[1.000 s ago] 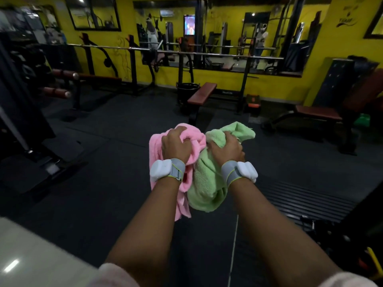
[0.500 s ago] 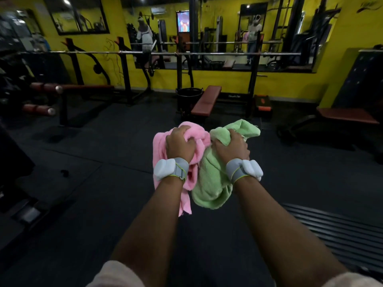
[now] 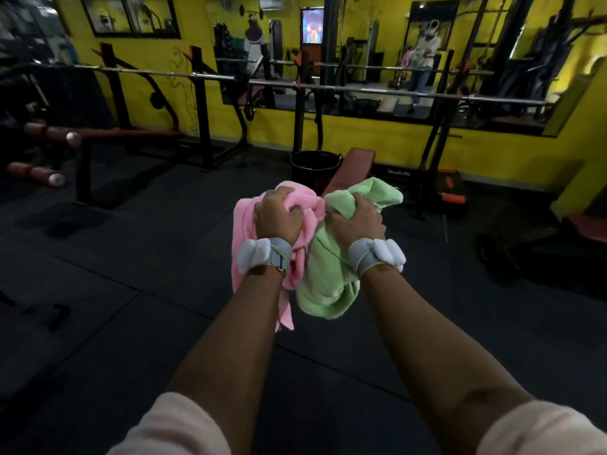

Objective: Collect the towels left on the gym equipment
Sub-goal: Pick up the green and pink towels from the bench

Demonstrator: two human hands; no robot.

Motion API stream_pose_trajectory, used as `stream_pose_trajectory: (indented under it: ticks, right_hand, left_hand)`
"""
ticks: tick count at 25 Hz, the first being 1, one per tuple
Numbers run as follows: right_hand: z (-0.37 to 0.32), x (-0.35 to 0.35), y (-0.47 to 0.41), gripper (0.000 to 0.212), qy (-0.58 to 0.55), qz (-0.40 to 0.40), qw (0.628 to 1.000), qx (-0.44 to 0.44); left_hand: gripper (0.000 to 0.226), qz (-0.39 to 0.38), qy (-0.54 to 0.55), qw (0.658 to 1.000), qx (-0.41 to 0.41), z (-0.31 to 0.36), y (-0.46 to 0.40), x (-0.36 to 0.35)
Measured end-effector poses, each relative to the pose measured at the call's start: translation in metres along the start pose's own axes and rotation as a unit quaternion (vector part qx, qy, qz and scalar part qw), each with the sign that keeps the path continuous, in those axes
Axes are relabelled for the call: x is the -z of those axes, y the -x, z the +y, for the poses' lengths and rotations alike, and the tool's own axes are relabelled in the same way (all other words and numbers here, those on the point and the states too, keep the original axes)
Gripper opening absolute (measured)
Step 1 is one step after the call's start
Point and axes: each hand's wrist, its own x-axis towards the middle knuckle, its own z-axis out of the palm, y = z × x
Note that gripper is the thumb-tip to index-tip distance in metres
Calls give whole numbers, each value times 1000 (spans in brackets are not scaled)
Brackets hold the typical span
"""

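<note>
Both arms are out front at the centre of the frame, each with a towel bunched in its fist. The left hand point(image 3: 277, 216) has its fingers curled tight round the pink towel point(image 3: 244, 224), and the right hand point(image 3: 358, 218) clamps the green towel point(image 3: 323, 274) the same way. The two bundles touch each other between the wrists.

This looks like the carrying leg of the job: two towels gathered, with the black bucket point(image 3: 313, 167) just beyond them in the middle of the frame, beside the red bench point(image 3: 356, 162). If that bucket is the drop point, and that is only my read, the trick is to keep the grips high on the cloth and lift the tails clear of its rim before letting go.

Now orientation. The pink towel hangs long, its axis running near vertical, its loose end pointing down toward the dark floor mat point(image 3: 115, 290) at lower centre. The green one is more of a fat fold, its long axis also roughly up and down, with a short flap sticking up and to the right above the knuckles. Neither tail reaches the floor.
</note>
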Motion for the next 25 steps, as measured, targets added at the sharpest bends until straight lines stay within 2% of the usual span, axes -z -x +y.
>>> stream_pose_trajectory:
  ticks: [8, 13, 18, 25]
  right_hand:
    - [8, -154, -227, 40, 8, -1, 1000, -8]
    - [-5, -253, -376, 39, 2, 27, 998, -48]
    - [-9, -328, -516, 41, 31, 61, 994, -89]
    - [12, -420, -752, 47, 42, 81, 990, -107]
  left_hand:
    - [27, -12, -7, 999, -29, -98, -222, -119]
    - [39, -52, -3, 998, -46, -159, -392, -193]
    - [23, -85, 7, 996, -32, -202, -534, -266]
    - [29, -108, 31, 994, 6, -241, -746, -416]
